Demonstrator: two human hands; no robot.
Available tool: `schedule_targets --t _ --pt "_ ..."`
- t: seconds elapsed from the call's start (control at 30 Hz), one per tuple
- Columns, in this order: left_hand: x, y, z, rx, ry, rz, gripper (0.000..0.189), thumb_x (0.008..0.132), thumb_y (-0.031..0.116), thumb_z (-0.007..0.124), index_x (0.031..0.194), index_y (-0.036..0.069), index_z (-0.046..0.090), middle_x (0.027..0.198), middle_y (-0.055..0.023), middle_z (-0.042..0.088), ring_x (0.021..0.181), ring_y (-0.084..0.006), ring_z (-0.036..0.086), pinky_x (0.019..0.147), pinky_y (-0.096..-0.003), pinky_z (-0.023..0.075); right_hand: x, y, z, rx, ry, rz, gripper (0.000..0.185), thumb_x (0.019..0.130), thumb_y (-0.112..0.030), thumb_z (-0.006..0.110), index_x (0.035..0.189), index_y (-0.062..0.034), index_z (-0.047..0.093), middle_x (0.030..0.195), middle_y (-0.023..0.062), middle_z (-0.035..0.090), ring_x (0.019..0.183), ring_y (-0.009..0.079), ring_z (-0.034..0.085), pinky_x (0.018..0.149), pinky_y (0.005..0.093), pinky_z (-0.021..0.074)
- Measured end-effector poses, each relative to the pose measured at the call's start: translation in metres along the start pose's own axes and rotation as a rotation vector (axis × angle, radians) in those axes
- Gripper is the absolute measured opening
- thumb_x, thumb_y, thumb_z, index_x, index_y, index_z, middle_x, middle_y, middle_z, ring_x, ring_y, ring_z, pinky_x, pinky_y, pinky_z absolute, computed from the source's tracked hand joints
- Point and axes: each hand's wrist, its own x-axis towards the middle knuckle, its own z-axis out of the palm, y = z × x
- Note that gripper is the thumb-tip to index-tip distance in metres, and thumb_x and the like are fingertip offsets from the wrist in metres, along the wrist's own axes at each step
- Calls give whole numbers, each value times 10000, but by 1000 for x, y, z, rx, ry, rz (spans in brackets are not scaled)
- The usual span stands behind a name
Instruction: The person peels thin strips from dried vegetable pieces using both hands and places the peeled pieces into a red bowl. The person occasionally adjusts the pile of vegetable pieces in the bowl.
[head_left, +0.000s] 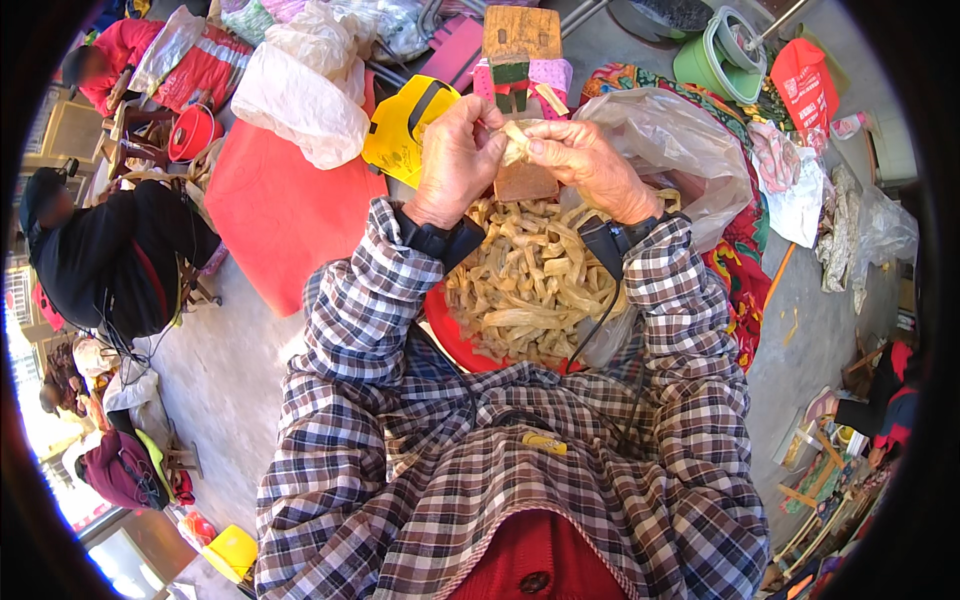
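My left hand (459, 154) and my right hand (592, 163) meet in front of me over a wooden block. Between them is a pale yellow-brown strip (514, 144), thin and creased. My right thumb and fingers pinch it from one side, and my left thumb and fingertips hold its other side. The wooden block (525, 182) shows just below the strip. Under my wrists, a red basin (459, 341) on my lap is heaped with similar soft, folded strips (544, 277). What material the strips are, I cannot tell.
Beyond my hands stands a wooden block stand (521, 34) with pink cloth. A yellow bag (401, 139) and red sheet (292, 214) lie left; clear plastic (682, 150) and floral cloth (739, 292) lie right. A person in black (120, 255) sits at left.
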Motion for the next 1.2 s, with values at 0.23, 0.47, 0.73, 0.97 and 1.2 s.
schedule_targets --t 0.23,0.47,0.73,0.97,1.2 --pt "-1 8 -7 -266 -283 -379 56 914 57 585 894 6 593 761 19 604 556 -30 518 503 -177 422 11 8 5 47 190 -109 289 964 -288 582 1090 -46 677 673 -114 446 562 -16 335 492 160 255" --pt "-2 27 -6 -477 -330 -391 184 954 168 566 887 6 623 726 16 589 542 -32 503 475 -184 398 13 12 8 -88 303 -196 322 977 -326 559 973 -36 699 758 -52 575 662 4 447 559 177 372" --pt "-18 45 -5 -597 -289 -246 257 965 202 572 793 16 615 652 21 536 539 -40 466 483 -194 365 17 10 -26 70 432 -141 417 960 -420 567 912 -23 683 782 -23 609 698 38 500 630 201 429" --pt "-4 27 -3 -680 -333 -244 388 859 144 714 1180 52 517 1055 -10 575 935 -88 551 827 -241 454 26 22 -23 -191 611 -235 455 967 -407 554 959 32 673 799 7 648 723 72 528 673 257 466" --pt "-12 26 17 -75 -174 65 199 780 48 724 948 35 617 713 -61 585 616 -126 540 576 -269 462 28 30 -8 -522 505 -188 409 964 -384 561 888 4 667 667 39 605 649 81 507 592 284 449"
